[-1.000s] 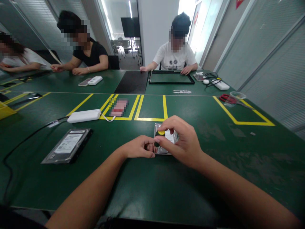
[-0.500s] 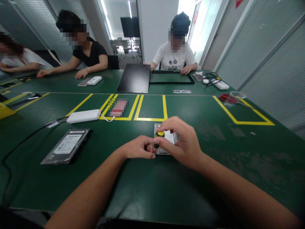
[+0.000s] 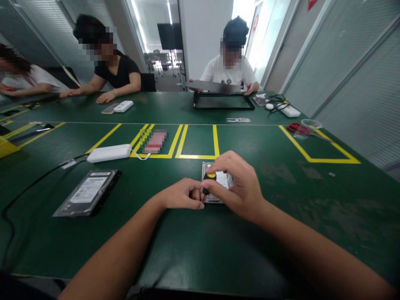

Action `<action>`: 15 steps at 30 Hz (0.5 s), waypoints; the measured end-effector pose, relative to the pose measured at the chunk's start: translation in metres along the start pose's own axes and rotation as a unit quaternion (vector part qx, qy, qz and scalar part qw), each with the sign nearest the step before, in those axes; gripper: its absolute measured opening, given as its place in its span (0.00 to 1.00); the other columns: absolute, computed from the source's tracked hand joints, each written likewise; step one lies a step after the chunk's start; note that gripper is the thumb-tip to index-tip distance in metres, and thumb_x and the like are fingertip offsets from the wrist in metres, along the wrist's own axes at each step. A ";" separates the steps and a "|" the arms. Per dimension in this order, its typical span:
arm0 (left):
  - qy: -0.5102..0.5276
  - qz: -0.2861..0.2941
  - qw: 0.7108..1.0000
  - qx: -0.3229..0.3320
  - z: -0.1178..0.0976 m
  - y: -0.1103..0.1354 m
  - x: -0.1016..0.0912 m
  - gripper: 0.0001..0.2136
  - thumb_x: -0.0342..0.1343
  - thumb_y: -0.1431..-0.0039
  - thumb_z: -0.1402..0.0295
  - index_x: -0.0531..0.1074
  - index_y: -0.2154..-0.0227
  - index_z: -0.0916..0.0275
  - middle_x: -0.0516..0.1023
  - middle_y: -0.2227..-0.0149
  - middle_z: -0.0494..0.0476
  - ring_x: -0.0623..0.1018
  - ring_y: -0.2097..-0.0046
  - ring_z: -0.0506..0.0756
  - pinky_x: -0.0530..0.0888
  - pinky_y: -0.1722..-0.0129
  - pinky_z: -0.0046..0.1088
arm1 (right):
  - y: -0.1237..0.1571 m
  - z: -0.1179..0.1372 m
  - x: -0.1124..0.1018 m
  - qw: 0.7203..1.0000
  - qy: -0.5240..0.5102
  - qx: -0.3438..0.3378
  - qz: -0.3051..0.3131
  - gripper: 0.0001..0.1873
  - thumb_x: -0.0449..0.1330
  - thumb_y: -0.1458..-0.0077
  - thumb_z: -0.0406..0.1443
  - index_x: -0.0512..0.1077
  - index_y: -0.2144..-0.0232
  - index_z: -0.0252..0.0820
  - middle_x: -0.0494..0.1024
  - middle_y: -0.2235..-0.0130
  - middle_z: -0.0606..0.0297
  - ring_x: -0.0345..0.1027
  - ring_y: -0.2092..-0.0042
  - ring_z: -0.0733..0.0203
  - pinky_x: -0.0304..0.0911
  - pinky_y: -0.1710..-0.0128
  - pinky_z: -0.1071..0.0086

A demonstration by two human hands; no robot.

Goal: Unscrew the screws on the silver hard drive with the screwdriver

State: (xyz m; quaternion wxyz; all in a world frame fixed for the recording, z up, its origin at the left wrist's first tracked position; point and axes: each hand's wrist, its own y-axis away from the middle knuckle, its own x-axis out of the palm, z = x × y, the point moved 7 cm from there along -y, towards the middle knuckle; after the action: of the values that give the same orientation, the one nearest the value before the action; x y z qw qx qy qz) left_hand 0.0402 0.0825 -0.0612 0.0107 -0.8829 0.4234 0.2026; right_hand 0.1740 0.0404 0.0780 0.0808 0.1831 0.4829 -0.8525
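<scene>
A small silver hard drive (image 3: 222,180) lies flat on the green table (image 3: 200,246) in front of me. My right hand (image 3: 240,187) is closed round a short screwdriver with a black handle and yellow cap (image 3: 208,179), held upright over the drive's near left corner. My left hand (image 3: 183,195) rests on the table at that same corner, fingers curled and pinched together by the screwdriver's tip; what they pinch is hidden.
A larger hard drive (image 3: 87,192) lies at the left, with a white power bank (image 3: 108,153) and its cable behind it. Yellow tape marks boxes (image 3: 215,143) on the table. Three people sit at the far side; the middle one lifts a dark panel (image 3: 212,86) over a frame (image 3: 223,102).
My hands stay almost still on the drive. The person opposite has raised the dark panel off the table and swung it over the frame.
</scene>
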 end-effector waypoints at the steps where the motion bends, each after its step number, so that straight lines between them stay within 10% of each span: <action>1: 0.001 -0.002 1.000 -0.003 0.001 0.000 0.000 0.08 0.64 0.48 0.68 0.71 0.72 0.64 0.72 0.77 0.47 0.73 0.72 0.49 0.69 0.71 0.23 | 0.000 0.000 0.000 1.000 0.003 0.000 0.004 0.07 0.66 0.45 0.32 0.73 0.62 0.39 0.77 0.64 0.62 0.70 0.61 0.62 0.66 0.60 0.65; 15: -0.023 -0.004 1.000 0.003 -0.005 0.001 -0.001 0.08 0.64 0.48 0.68 0.72 0.69 0.65 0.73 0.74 0.49 0.73 0.70 0.50 0.70 0.69 0.25 | 0.001 0.000 0.002 1.000 -0.004 0.003 0.000 0.09 0.67 0.46 0.34 0.73 0.62 0.42 0.76 0.63 0.62 0.70 0.61 0.60 0.67 0.61 0.64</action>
State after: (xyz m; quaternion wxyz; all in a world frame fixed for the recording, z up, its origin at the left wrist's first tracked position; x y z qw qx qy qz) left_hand 0.0400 0.0817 -0.0564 0.0241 -0.8798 0.4201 0.2211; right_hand 0.1723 0.0400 0.0765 0.0818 0.1803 0.4797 -0.8548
